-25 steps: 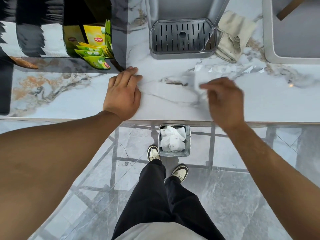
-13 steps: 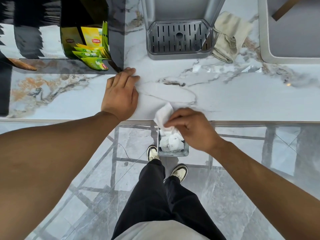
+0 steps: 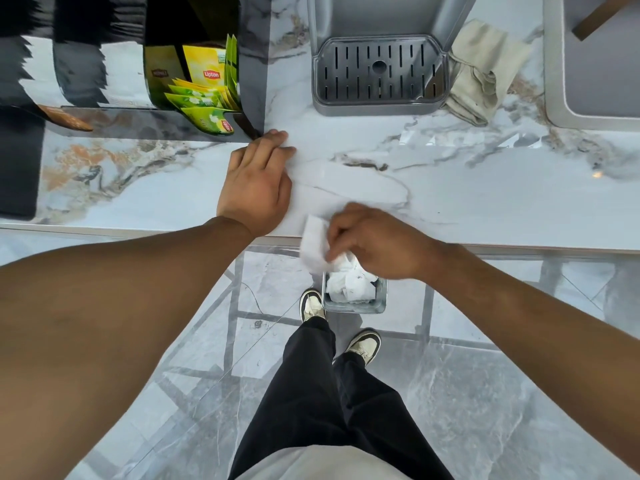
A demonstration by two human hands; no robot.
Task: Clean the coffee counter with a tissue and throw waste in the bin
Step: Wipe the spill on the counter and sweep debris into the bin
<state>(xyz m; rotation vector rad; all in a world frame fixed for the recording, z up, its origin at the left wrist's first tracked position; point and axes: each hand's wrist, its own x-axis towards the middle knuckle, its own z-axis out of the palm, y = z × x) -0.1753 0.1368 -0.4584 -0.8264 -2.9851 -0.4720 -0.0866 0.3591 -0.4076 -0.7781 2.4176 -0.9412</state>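
Note:
A white tissue (image 3: 313,242) hangs from my right hand (image 3: 375,239), which is closed on it just past the front edge of the marble coffee counter (image 3: 485,199). Directly below, on the floor, stands a small grey bin (image 3: 355,304) filled with crumpled white tissues. My left hand (image 3: 258,181) lies flat on the counter, palm down with fingers together, beside the tea holder, and holds nothing.
A holder of yellow-green Lipton tea bags (image 3: 207,95) stands at the back left. The coffee machine's grey drip tray (image 3: 379,76) sits at the back centre, a folded beige cloth (image 3: 479,74) to its right, a grey appliance (image 3: 595,64) far right. My feet are beside the bin.
My right hand drew the tissue from the middle of the counter back over its front edge, to above the bin. My left hand stayed flat in place.

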